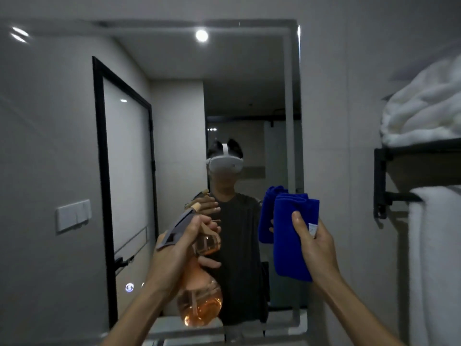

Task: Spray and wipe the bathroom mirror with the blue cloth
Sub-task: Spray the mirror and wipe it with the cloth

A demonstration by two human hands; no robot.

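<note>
Filling the wall ahead, the mirror is showing the person's own reflection in a dark shirt and a white headset, arms raised. Right in front of the mirror's lower middle, the left hand is wrapping around the neck of the spray bottle, fingers curling over the trigger area and the thumb lying along the grey spray head, nozzle pointing up toward the glass. The bottle is see-through with orange liquid and is hanging tilted below the hand. Whether the trigger is being squeezed, you cannot tell.

Over at the mirror's lower right edge, the right hand is pinching the blue cloth, thumb on the near face and fingers folding behind it. The cloth is folded, hanging upright in front of the glass, and its blue reflection is sitting just beside it; whether it is touching the mirror is not clear.

Right of the mirror, a black wall rack is carrying folded white towels on top, with another white towel hanging from its bar. Left of the mirror, a white switch plate is sitting on the grey wall.
</note>
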